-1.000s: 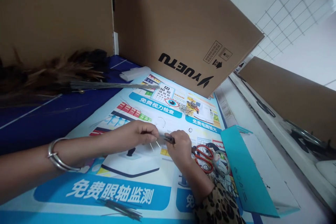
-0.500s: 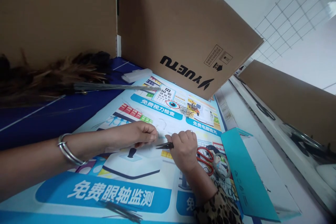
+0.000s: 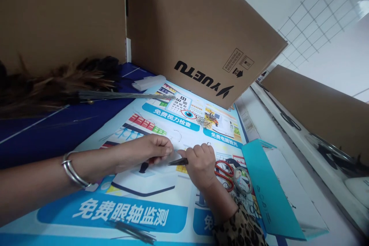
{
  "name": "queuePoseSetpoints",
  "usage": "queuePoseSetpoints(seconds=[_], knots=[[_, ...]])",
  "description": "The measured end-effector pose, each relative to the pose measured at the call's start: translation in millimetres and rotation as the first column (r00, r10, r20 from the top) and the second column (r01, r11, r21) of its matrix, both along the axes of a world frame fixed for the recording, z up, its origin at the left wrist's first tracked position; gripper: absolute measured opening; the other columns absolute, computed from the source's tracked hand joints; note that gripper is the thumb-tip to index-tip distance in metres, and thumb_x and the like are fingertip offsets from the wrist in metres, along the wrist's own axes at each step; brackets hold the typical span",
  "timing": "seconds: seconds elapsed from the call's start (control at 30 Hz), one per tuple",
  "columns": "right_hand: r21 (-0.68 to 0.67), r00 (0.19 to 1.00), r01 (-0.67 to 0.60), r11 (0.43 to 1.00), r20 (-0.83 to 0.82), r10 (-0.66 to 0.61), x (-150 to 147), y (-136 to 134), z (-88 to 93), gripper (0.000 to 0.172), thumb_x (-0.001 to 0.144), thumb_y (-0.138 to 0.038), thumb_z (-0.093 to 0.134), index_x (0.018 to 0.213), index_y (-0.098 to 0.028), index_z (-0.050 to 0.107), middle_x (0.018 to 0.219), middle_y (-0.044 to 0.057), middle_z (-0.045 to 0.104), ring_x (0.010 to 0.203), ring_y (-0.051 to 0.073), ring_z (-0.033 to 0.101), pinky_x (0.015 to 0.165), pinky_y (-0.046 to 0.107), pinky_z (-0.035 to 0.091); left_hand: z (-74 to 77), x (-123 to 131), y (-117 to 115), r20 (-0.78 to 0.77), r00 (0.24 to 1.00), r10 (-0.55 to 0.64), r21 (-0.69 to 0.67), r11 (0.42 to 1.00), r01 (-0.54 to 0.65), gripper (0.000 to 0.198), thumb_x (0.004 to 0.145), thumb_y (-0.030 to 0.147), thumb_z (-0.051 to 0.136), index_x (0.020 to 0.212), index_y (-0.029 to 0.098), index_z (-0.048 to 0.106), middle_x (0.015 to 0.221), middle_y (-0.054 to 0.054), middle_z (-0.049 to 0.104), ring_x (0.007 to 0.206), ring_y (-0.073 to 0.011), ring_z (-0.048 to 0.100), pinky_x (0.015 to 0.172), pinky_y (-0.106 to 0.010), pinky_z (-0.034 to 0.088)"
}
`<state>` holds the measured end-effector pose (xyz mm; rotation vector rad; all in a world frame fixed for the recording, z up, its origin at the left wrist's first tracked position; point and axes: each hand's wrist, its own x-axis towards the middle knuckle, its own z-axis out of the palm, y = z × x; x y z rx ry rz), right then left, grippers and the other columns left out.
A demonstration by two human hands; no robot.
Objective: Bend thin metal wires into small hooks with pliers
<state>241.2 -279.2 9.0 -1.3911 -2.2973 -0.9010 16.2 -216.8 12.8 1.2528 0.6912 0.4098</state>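
My left hand (image 3: 159, 149), with a silver bangle (image 3: 72, 169) at the wrist, is closed in a pinch over the printed sheet (image 3: 175, 215). What sits between its fingertips is too small to make out. Just to its right, my right hand (image 3: 201, 163) is wrapped round dark pointed pliers (image 3: 178, 162), whose jaws point left below the left fingertips. The fist hides their handles. Red-handled scissors (image 3: 225, 175) and a coil of pale wire (image 3: 243, 180) lie beside my right wrist. A bundle of thin wires (image 3: 134, 232) rests nearer to me.
Long straight wires (image 3: 127, 95) and brown feathers (image 3: 60, 80) lie at the left. A cardboard box (image 3: 201, 27) stands behind the sheet. At the right is an open teal box (image 3: 273, 192). A small wire pile (image 3: 205, 121) lies farther back.
The jaws of the pliers look closer together than before. Both hands have stayed almost in place, and the whole view has shifted slightly.
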Motion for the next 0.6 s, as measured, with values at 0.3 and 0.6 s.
queuePoseSetpoints(seconds=[0.3, 0.6], knots=[[0.228, 0.997, -0.064, 0.972, -0.021, 0.07, 3, 7, 7.2, 0.056, 0.111, -0.052, 0.049, 0.064, -0.022, 0.053, 0.061, 0.002, 0.051, 0.066, 0.02, 0.039, 0.069, 0.038, 0.023, 2.3, 17, -39, 0.176, 0.912, 0.371, -0.427, 0.864, -0.269, 0.051, 0.058, 0.053, 0.099, 0.076, 0.015, 0.07, 0.072, 0.001, 0.059, 0.065, -0.0118, 0.05, 0.059, -0.024, 0.038], [0.208, 0.997, -0.068, 0.976, -0.009, 0.072, 0, 5, 6.4, 0.054, 0.112, -0.048, 0.046, 0.066, -0.021, 0.056, 0.063, 0.002, 0.051, 0.068, 0.021, 0.04, 0.069, 0.038, 0.023, 9.4, 15, -40, 0.08, 0.93, 0.36, -0.333, 0.889, -0.315, 0.054, 0.059, 0.061, 0.095, 0.075, 0.017, 0.069, 0.064, 0.0, 0.064, 0.066, -0.0145, 0.054, 0.065, -0.027, 0.038]])
